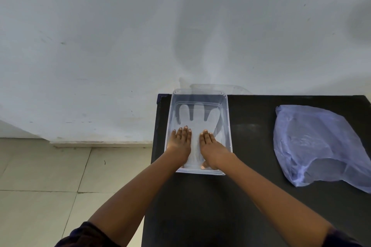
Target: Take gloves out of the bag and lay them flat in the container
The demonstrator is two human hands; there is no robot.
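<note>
Both hands, left hand [180,141] and right hand [211,146], press flat, fingers outstretched, gripping nothing, on the glove [197,120] inside the container [228,122]; its walls crowd their outer edges.

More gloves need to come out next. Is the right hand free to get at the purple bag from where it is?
Probably yes: the right hand lies open on the glove, and bare table separates it from the bag.

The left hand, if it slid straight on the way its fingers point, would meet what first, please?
Probably the glove's spread fingers, then the container's far wall; the left hand already lies flat on the glove.
</note>
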